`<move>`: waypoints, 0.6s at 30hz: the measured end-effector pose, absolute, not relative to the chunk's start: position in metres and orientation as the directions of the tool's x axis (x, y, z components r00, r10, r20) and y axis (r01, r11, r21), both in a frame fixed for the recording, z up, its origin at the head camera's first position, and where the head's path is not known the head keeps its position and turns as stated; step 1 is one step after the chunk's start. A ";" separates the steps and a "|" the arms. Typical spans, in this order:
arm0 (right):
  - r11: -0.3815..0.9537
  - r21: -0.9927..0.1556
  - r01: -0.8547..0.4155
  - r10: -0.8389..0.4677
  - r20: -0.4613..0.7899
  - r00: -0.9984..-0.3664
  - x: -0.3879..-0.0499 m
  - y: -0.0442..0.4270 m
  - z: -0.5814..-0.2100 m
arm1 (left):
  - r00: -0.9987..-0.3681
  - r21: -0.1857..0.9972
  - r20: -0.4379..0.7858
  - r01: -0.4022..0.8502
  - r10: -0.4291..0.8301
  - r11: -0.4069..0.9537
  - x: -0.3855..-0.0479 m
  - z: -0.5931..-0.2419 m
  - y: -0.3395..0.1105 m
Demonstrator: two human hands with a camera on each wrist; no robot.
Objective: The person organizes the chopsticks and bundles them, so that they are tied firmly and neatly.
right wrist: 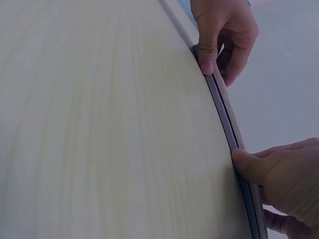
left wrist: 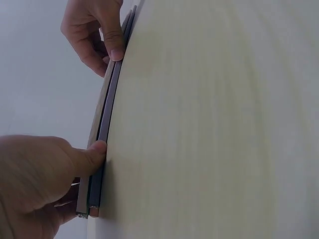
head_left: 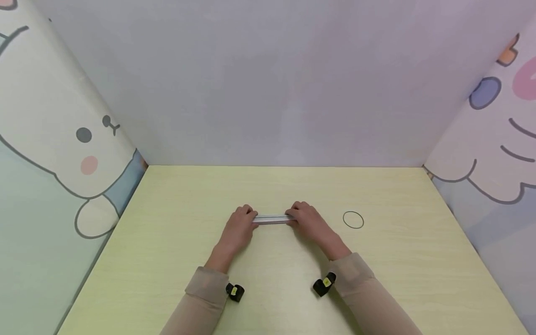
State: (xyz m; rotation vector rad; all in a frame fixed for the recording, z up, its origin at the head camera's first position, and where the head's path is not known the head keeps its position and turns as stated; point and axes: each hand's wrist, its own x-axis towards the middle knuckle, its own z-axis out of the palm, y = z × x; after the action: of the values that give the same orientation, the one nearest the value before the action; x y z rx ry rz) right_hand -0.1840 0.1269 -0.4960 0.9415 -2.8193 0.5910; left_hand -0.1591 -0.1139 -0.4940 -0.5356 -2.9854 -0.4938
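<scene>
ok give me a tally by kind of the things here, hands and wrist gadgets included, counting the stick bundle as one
bundle of slim sticks: 1 (exact number of sticks can't be told)
thin dark loop: 1
black wrist gadgets: 2
hands: 2 (left hand, right hand)
total: 6

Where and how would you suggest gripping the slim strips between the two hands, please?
Probably near both ends: left hand from the left, right hand from the right, thumbs on the near side and fingers opposite. The strips are long, slim and side by side, running left to right, so a pinch at each end should keep them together.
</scene>
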 end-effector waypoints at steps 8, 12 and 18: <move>0.750 -0.338 -0.568 -0.527 0.211 -0.823 -0.181 0.124 -0.495 | -0.937 0.297 0.143 0.347 0.318 0.890 -0.159 -0.493 -0.111; 0.752 -0.354 -0.556 -0.517 0.206 -0.831 -0.180 0.123 -0.493 | -0.943 0.308 0.158 0.328 0.292 0.893 -0.158 -0.493 -0.109; 0.767 -0.350 -0.538 -0.502 0.195 -0.843 -0.181 0.121 -0.493 | -0.946 0.293 0.191 0.311 0.263 0.904 -0.157 -0.494 -0.107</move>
State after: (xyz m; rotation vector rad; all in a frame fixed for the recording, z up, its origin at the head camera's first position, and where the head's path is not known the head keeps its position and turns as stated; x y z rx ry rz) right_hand -0.1809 0.1208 -0.4927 0.8458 -2.8683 0.6092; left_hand -0.1565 -0.1069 -0.4938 -0.4427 -2.9214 -0.4860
